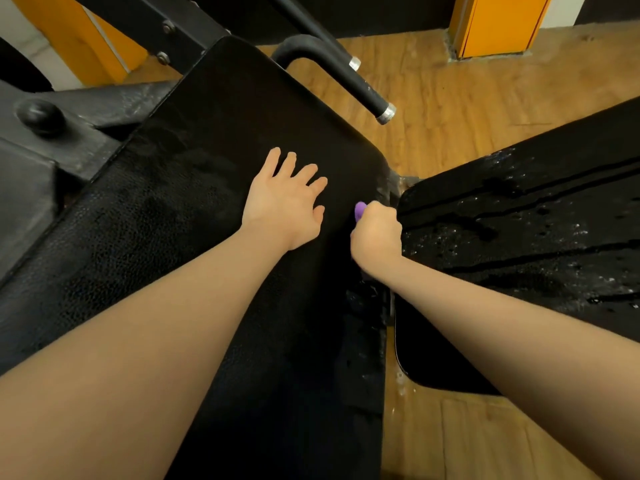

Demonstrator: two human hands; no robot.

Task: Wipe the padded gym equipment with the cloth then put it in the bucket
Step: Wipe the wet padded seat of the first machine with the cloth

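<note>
A long black padded back rest [214,161] runs from the upper middle down to the bottom of the head view. My left hand [285,202] lies flat on it with fingers spread. My right hand [375,233] is curled into a fist at the pad's right edge, gripping a purple cloth [360,210] of which only a small tip shows. A second black pad [519,244], the seat, lies to the right and is speckled with wet drops and streaks. No bucket is in view.
A black handle bar [360,84] with a silver end cap juts out above the pad. The black metal frame with a round knob [41,116] sits at left. Wooden floor [450,98] lies beyond, with an orange post [498,26] at top right.
</note>
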